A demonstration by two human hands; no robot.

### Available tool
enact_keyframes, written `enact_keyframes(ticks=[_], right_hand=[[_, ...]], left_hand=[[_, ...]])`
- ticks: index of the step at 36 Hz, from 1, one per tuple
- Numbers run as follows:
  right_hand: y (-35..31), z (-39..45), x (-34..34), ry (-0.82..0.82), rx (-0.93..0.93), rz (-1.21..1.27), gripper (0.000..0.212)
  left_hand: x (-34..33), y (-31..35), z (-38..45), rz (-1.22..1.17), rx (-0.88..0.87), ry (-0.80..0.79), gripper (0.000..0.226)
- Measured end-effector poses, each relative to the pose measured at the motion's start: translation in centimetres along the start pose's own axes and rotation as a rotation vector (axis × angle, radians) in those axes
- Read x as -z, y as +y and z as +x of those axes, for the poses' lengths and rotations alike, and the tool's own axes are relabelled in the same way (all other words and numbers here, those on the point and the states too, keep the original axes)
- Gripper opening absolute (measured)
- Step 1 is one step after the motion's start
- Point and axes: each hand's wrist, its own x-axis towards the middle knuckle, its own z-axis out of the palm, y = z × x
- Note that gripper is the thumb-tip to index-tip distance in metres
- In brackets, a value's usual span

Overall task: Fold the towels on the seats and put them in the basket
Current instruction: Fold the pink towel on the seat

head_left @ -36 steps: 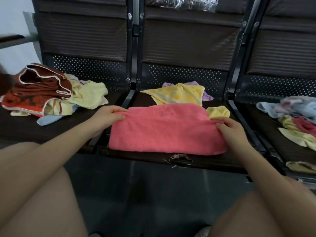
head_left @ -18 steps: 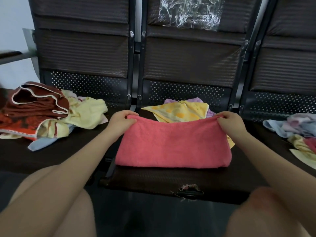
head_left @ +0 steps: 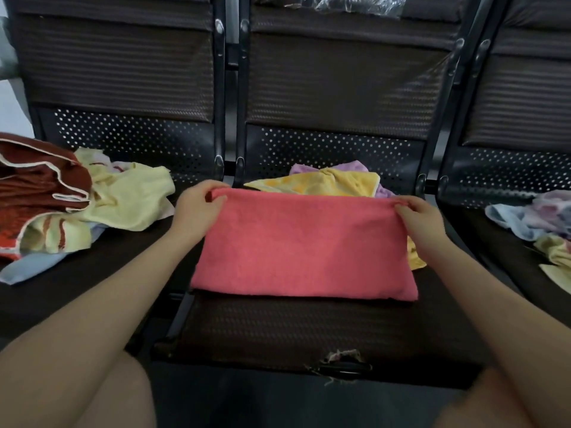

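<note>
Two grips on one towel, long axis across the seat

Left of the pink towel [head_left: 304,242], a heap of brown, cream and blue cloths [head_left: 77,208] lies on the next seat. The left hand [head_left: 199,208] pinches the towel's far left corner; the right hand [head_left: 421,216] pinches the far right corner, so both grips are closed on the same raised far edge. From that edge the towel hangs toward the person, its near edge resting on the middle seat [head_left: 309,329]. Its long axis runs side to side, and each hand is nearest its own end. Behind the towel lie yellow and lilac cloths [head_left: 333,182]; to its right, more pale cloths [head_left: 531,217] on the third seat. My guess is another fold comes next, and the bare seat front nearer than the towel gives room. No basket is in view.
</note>
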Motion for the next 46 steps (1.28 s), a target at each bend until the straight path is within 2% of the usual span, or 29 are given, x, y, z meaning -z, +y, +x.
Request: enact_keyframes(ticks=[2,4,6,8,17,25,29,34,36,42,46], right_hand=[[0.0,0.3,-0.4,-0.011,-0.016,0.019,0.034],[0.3,0.5,-0.7,-0.052,-0.072,-0.005,0.043],[0.9,0.1,-0.9,-0.112,-0.111,-0.106,0.05],[1.4,-0.6,-0.8,-0.17,-0.093,-0.255,0.052],[0.1,-2.4,0.2,-0.264,-0.015,-0.5,0.043],[-0.4,-4.6,0.5,-0.329,-0.117,-0.575,0.052],[0.0,-6.1,0.8,-0.287,0.058,-0.589,0.052],[0.1,-8.0,1.2,-0.139,0.314,-0.453,0.047],[0.0,-8.5,1.2,-0.117,0.359,-0.413,0.047],[-0.2,-9.2,1.3,-0.268,0.091,-0.414,0.058],[-0.4,-9.1,2.1,-0.233,0.016,-0.288,0.051]], left_hand=[[0.0,-0.7,0.1,-0.026,0.06,-0.024,0.042],[-0.4,-1.4,0.0,0.034,0.143,-0.15,0.055],[-1.2,-1.8,-0.2,0.09,0.241,-0.284,0.063],[-1.9,-1.9,-0.8,0.169,0.258,-0.346,0.063],[-1.0,0.0,-3.0,0.279,0.25,-0.388,0.053],[0.1,-0.1,-5.6,0.421,0.242,-0.476,0.059],[0.2,-0.9,-7.0,0.529,0.249,-0.481,0.066],[0.1,-1.1,-9.2,0.55,0.162,-0.392,0.055],[0.3,-1.0,-9.7,0.525,0.124,-0.359,0.051],[1.1,0.2,-10.8,0.415,0.1,-0.368,0.046],[2.2,0.6,-10.6,0.319,0.146,-0.405,0.05]])
